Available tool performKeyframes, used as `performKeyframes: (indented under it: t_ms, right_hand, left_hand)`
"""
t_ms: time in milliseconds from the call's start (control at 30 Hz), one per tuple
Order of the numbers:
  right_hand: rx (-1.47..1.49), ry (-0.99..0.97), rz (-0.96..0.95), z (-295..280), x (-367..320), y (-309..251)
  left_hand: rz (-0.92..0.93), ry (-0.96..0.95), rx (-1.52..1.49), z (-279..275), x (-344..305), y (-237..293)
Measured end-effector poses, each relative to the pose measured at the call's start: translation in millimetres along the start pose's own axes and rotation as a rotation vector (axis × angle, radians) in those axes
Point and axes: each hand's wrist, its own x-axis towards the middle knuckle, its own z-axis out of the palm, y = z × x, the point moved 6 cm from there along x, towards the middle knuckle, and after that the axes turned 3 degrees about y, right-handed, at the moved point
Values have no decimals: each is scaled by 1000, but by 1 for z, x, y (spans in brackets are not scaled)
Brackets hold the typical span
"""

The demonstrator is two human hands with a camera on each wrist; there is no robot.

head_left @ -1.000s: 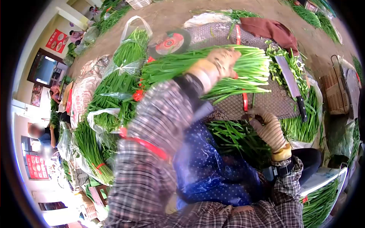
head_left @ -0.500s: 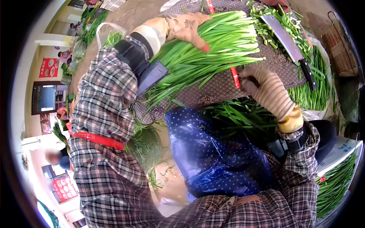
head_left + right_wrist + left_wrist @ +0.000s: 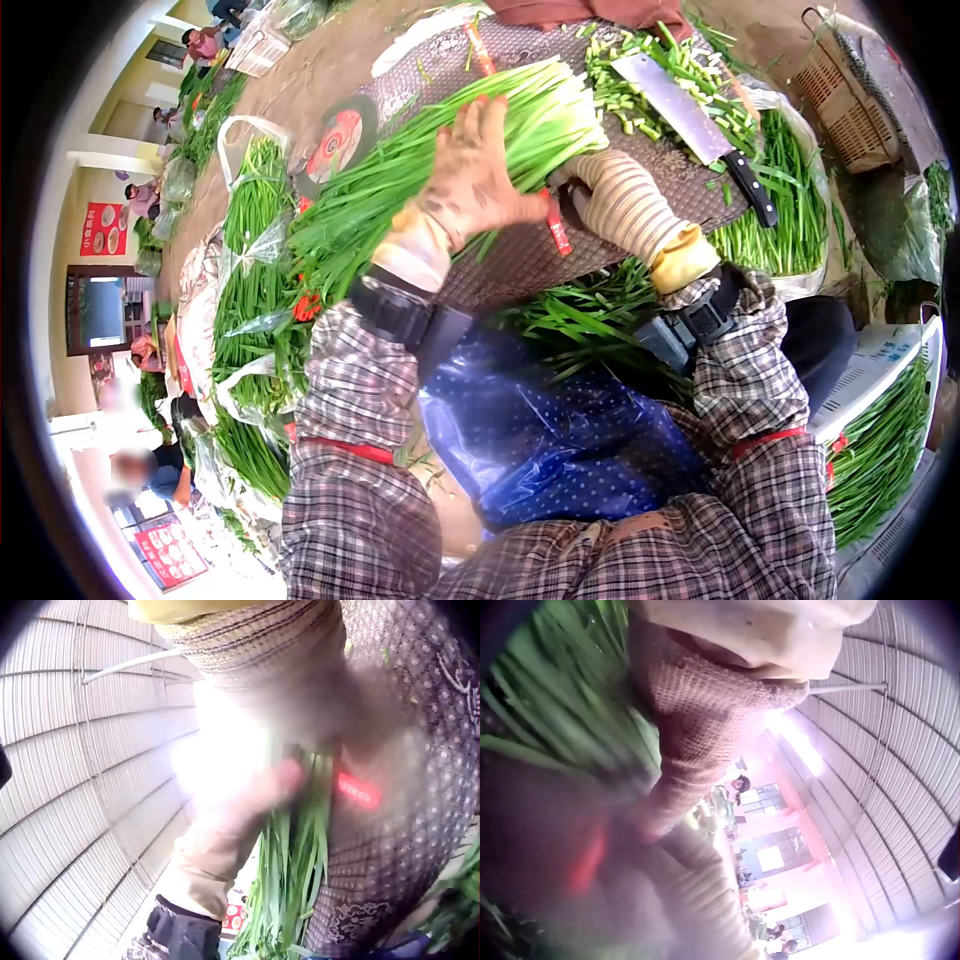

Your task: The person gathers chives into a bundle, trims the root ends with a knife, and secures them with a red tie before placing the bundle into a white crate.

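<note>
A thick bundle of garlic chives [image 3: 400, 185] lies across a patterned padded mat [image 3: 665, 185], pale cut ends toward the right. A red tape strip [image 3: 558, 232] passes under it and sticks out at both sides. My left hand [image 3: 470, 175], in a stained tan glove, rests on the bundle with fingers straight and spread, its thumb beside the near tape end. My right hand [image 3: 620, 200], in a striped glove, has its fingers bent at the bundle's near edge, right by the tape; I cannot tell whether they pinch it. Both wrist views are blurred around the fingertips.
A cleaver [image 3: 680, 110] lies on the mat beside chopped stem ends [image 3: 615, 95]. A red-labelled tape roll [image 3: 335, 145] is at the mat's far left. Bagged chives [image 3: 260, 210] stand left, more chives [image 3: 785, 200] right. A blue dotted apron [image 3: 540, 430] covers my lap.
My left hand has swept out along the leaves and come back over the bundle, thumb now by the tape. My right hand has moved left to the bundle's edge. The head view has shifted.
</note>
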Motion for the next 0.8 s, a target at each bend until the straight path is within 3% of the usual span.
performKeyframes:
  t_ms: [67,133,200,267,300,333,467,667,733,800]
  right_hand:
    - [51,38,-40,-2,-4,-1]
    - [-28,-139,151,-6,-15,-2]
    - [-124,-481,418,-27,-23,-46]
    - [-139,-366,311,-22,-31,-51]
    - [-161,-214,251,-16,-29,-53]
    - [-189,-303,309,-3,-30,-43]
    - [-147,-241,345,13,-25,-34]
    - [-112,-221,473,7,-32,-29]
    - [-103,-152,439,7,-33,-29]
    - [-230,-224,373,13,-31,-36]
  left_hand:
    - [5,32,129,9,-4,7]
    - [27,81,140,9,-4,2]
    - [58,75,88,8,-4,1]
    - [53,116,90,2,-2,6]
    - [60,129,78,3,-1,4]
    - [65,139,66,3,-1,0]
    - [62,202,-28,-2,2,-7]
    - [0,165,225,1,-5,4]
    - [53,198,217,6,-6,3]
    - [94,221,230,8,-7,2]
